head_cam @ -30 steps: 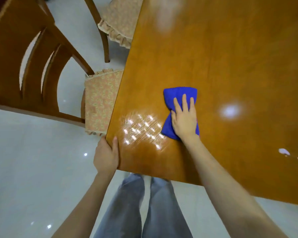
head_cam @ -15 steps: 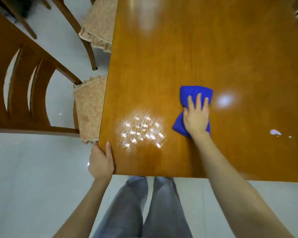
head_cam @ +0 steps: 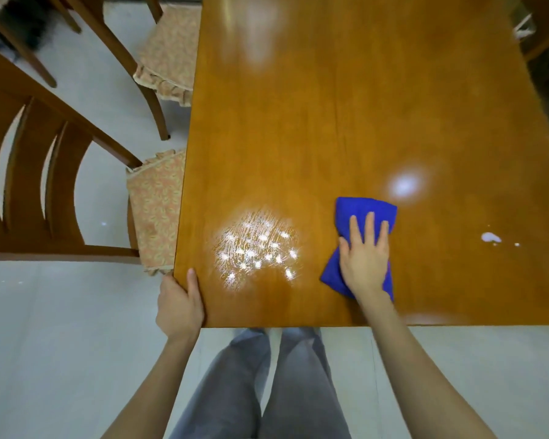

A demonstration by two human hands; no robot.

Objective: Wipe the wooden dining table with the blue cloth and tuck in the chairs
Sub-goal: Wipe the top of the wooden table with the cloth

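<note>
Blue cloth (head_cam: 366,208), orange-brown wooden table (head_cam: 346,122), peach leaf-patterned chair cushion (head_cam: 154,213), grey trousers (head_cam: 260,384)

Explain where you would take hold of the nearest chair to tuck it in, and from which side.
Grip the chair by the curved top rail of its backrest, coming from behind it, on the floor side away from the table. The backrest faces outward and is unobstructed; the cushioned seat already points toward the table edge, so a push there probably slides it in.
</note>
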